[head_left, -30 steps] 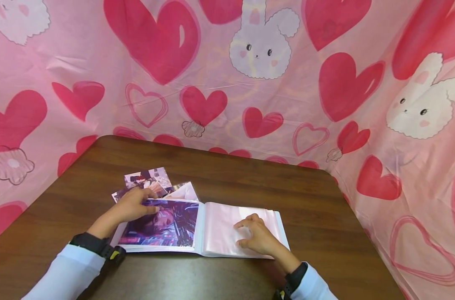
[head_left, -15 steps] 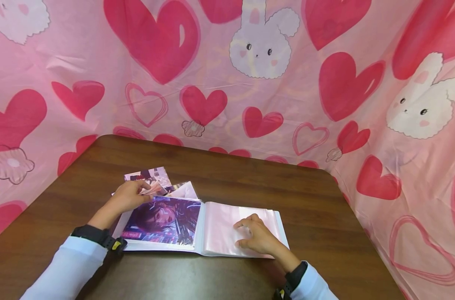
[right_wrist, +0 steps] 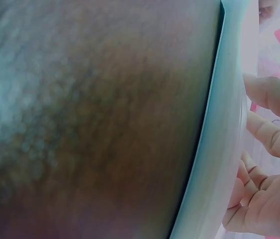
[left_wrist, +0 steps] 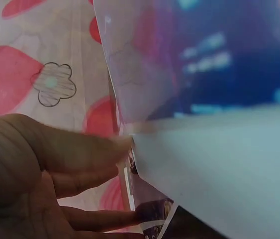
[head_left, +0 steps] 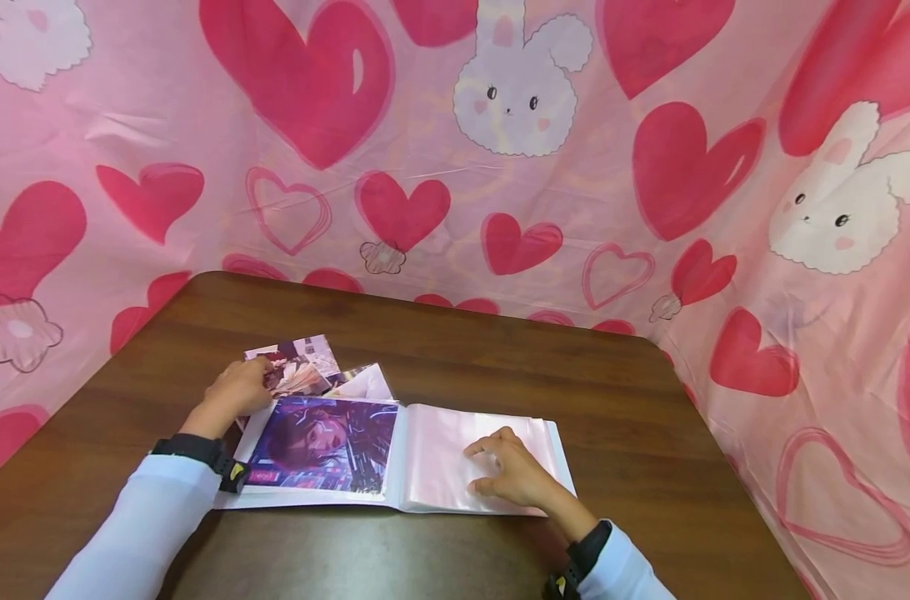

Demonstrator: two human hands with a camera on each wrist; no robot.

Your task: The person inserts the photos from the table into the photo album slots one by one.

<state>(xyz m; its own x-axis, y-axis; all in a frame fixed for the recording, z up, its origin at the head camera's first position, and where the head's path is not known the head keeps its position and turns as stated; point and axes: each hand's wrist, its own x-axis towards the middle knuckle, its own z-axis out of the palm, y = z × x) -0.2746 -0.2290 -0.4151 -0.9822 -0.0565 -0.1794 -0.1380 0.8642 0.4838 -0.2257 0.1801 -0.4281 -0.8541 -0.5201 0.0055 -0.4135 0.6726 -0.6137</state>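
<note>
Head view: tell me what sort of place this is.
Probably an indoor tabletop nook, perhaps a set made for recording: a brown table stands before a pink backdrop of hearts and rabbits, with an open photo album lying on it.

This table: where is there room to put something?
Bare tabletop lies right of the open album, toward the heart-patterned cloth; behind the album's right half; and in front, between the sleeves. Crowded: behind its left half, with loose pictures and the left hand.
</note>
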